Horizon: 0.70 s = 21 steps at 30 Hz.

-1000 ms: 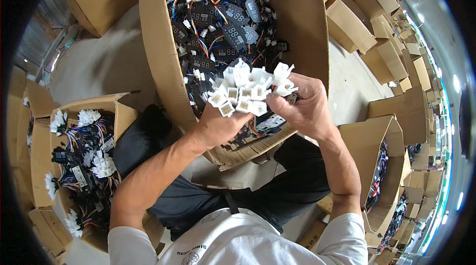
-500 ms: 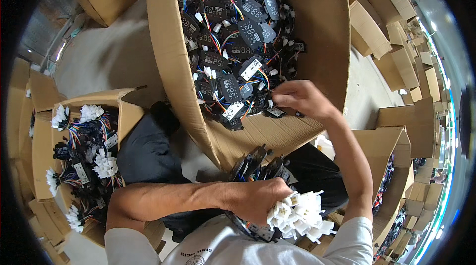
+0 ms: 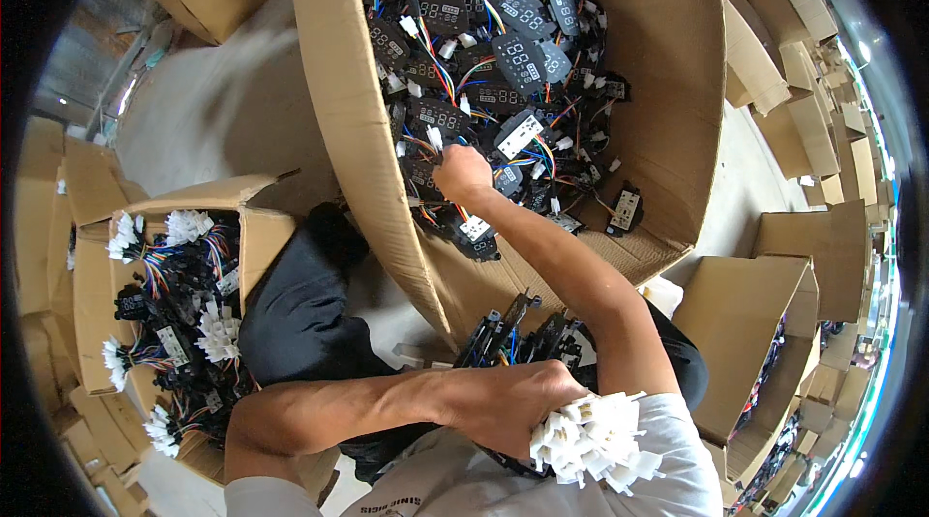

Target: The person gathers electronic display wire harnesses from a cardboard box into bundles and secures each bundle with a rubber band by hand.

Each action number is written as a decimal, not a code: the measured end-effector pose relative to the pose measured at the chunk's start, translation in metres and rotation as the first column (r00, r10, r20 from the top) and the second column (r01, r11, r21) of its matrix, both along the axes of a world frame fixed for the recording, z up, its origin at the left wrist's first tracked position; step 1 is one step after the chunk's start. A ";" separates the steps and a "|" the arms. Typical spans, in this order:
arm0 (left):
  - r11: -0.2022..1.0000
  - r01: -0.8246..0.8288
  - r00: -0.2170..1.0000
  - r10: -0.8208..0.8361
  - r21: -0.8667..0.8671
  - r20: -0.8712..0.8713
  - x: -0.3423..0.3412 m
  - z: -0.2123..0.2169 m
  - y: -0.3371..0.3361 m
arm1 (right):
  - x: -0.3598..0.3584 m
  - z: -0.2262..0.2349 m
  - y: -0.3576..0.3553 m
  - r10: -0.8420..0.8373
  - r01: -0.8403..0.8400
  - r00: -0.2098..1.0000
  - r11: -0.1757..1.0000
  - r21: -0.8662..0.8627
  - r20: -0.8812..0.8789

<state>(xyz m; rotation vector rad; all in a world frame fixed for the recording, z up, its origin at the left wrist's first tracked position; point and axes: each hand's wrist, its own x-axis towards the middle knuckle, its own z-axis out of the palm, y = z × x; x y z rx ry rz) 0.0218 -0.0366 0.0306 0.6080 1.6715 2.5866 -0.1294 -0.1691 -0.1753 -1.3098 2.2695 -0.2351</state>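
My left hand is closed round the wires of a thick bundle of small black display boards. A cluster of white plug connectors sticks out on the thumb side of that fist, while the boards hang on the far side, over my lap. My right hand reaches into a large cardboard box, its fingers curled down into a pile of wired display boards. A white connector stands right beside those fingertips; what they pinch is hidden.
At left stands a smaller cardboard box with bundled boards, their white connectors grouped together. More open cartons line the right side, some with wired parts inside. A loose board lies near the large box's right wall.
My right hand has moved left across the pile, from its near right edge to its left part. A board now lies by the right wall. My left hand keeps its bundle; the view has shifted slightly.
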 end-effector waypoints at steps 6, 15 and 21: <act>0.996 0.022 0.999 -0.026 -0.086 -0.047 0.007 0.002 -0.009 | -0.023 0.056 0.042 0.183 -0.179 0.981 0.982 -0.057 0.059; 0.867 -0.392 0.912 0.321 -0.308 -0.256 0.001 -0.006 -0.009 | -0.084 0.247 0.117 0.089 0.224 0.817 0.862 -0.455 0.570; 0.704 -0.524 0.850 0.402 -0.478 -0.340 -0.005 -0.008 -0.018 | -0.108 0.276 0.182 0.349 0.575 0.315 0.670 -0.470 0.883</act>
